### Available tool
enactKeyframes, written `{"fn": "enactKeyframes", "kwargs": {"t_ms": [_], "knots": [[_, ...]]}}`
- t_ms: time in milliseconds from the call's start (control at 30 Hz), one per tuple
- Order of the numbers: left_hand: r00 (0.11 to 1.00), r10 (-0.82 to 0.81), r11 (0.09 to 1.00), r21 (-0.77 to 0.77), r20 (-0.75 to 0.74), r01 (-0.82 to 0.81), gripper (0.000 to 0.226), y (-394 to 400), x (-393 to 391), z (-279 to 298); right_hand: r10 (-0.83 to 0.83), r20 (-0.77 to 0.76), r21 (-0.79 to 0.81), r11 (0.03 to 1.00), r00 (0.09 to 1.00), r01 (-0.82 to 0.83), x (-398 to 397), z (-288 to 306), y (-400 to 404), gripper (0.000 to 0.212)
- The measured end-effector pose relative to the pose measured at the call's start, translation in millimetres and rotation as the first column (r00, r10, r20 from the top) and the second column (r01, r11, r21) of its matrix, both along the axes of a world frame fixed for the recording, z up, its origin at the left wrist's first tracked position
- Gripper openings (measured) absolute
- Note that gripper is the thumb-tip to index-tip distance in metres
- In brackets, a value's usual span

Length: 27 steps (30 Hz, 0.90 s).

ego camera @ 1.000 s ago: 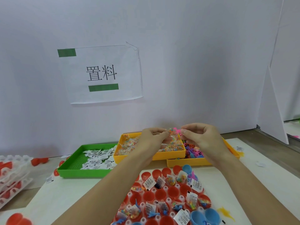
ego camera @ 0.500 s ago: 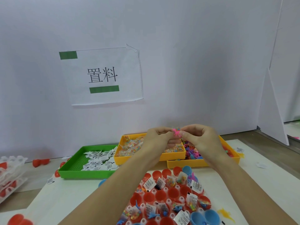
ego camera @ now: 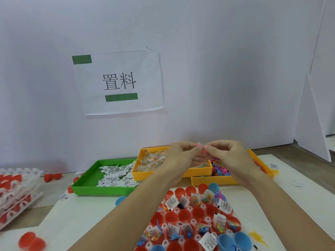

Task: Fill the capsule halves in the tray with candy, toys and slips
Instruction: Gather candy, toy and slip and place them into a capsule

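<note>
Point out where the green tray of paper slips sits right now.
In the head view the green tray sits left of centre on the table, touching the yellow candy tray on its right, beyond the capsule tray.

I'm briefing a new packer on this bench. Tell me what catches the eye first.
Both hands, left hand and right hand, meet above the bins, pinching a small pink plastic toy. Below them lies the tray of red plastic capsule halves, many holding slips and candy. On the wall hangs a white paper sign.
</note>
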State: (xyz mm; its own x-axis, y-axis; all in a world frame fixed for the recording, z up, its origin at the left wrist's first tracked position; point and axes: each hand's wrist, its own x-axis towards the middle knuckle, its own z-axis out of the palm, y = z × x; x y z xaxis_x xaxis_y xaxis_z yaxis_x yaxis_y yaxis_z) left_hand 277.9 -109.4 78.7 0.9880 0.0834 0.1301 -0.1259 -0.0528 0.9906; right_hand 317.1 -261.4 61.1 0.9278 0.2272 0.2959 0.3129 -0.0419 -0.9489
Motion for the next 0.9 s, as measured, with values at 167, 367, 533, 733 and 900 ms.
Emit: {"fn": "enactKeyframes", "kwargs": {"t_ms": [167,367,533,733,900], "knots": [[0.999,-0.035,0.996,0.077,0.011,0.035,0.011,9.4,-2.3,-1.4,-0.009,-0.006,-0.010,1.000,1.000,0.009,-0.7,0.8,-0.3,0.005],[0.928,0.362,0.902,0.219,0.086,-0.372,0.014,66.6,2.4,-3.0,-0.072,-0.044,0.067,0.995,0.996,0.074,3.0,4.4,-12.1,0.005],[0.703,0.690,0.548,0.511,0.172,-0.662,0.015,142.0,4.0,-24.5,-0.086,-0.055,0.079,0.993,0.995,0.091,4.5,6.7,-17.8,0.004],[0.816,0.570,0.359,0.866,0.092,-0.349,0.036,192.1,3.5,-62.9,-0.092,-0.059,0.056,0.994,0.994,0.095,4.4,6.0,-18.1,0.005],[0.827,0.562,0.324,0.910,0.035,-0.259,0.031,198.0,6.8,-66.4,-0.095,-0.057,0.026,0.995,0.994,0.096,4.3,6.3,-19.6,0.006]]}}
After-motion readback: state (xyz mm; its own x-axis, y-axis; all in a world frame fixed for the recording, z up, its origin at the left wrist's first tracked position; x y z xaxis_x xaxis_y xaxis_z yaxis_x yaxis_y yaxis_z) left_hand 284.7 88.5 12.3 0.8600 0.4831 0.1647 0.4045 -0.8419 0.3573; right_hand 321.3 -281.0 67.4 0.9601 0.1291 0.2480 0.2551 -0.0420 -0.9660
